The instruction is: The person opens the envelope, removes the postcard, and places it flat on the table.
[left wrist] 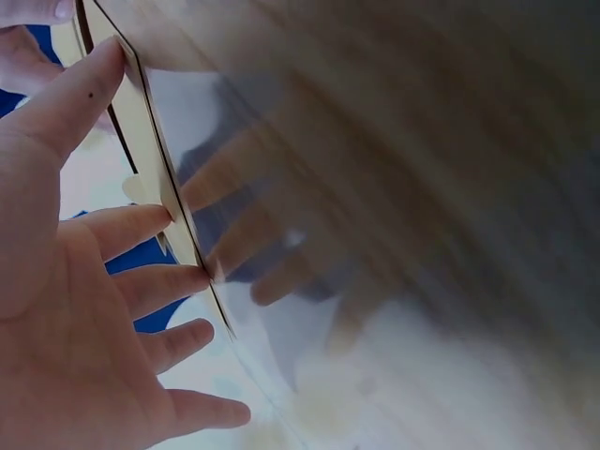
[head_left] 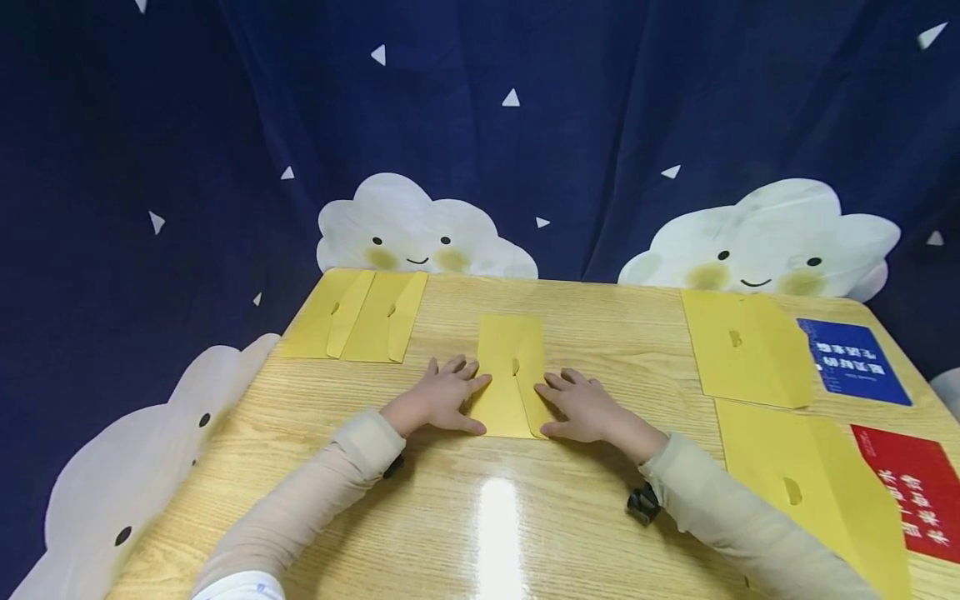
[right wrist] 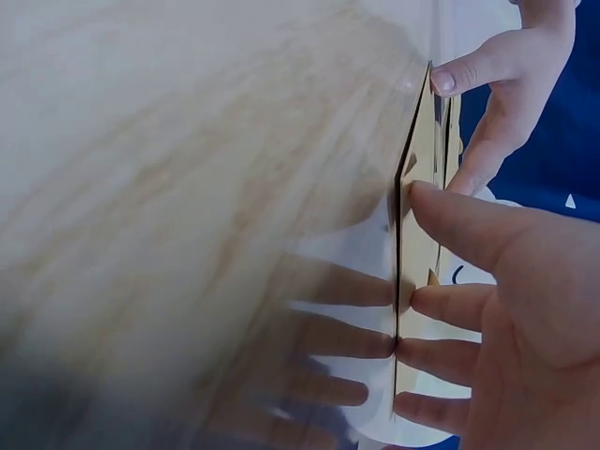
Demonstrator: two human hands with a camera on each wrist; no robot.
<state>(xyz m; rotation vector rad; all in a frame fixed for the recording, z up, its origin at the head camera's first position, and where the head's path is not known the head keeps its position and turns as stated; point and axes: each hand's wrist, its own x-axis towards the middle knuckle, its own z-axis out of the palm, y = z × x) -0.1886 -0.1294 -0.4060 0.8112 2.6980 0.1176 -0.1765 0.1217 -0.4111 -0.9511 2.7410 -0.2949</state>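
A yellow envelope [head_left: 504,408] lies flat on the table between both hands, its flap folded over along the right side with a tab at the middle. My left hand [head_left: 442,396] rests at its left edge, fingers spread, thumb and fingertips touching it. At the opposite edge my right hand [head_left: 581,404] touches the flap side with spread, fairly straight fingers. In the left wrist view the envelope [left wrist: 150,141] appears nearly edge-on beside the left thumb. The right wrist view shows the right thumb and fingertips against the envelope [right wrist: 419,216]. Whether anything is inside it cannot be seen.
Two folded yellow envelopes [head_left: 313,312] [head_left: 375,317] lie side by side at the back left. On the right are two unfolded envelopes [head_left: 716,358] [head_left: 765,450], with a blue card [head_left: 870,387] and a red card [head_left: 937,467] partly under their flaps. A dark blue curtain [head_left: 570,167] hangs behind the table [head_left: 592,525].
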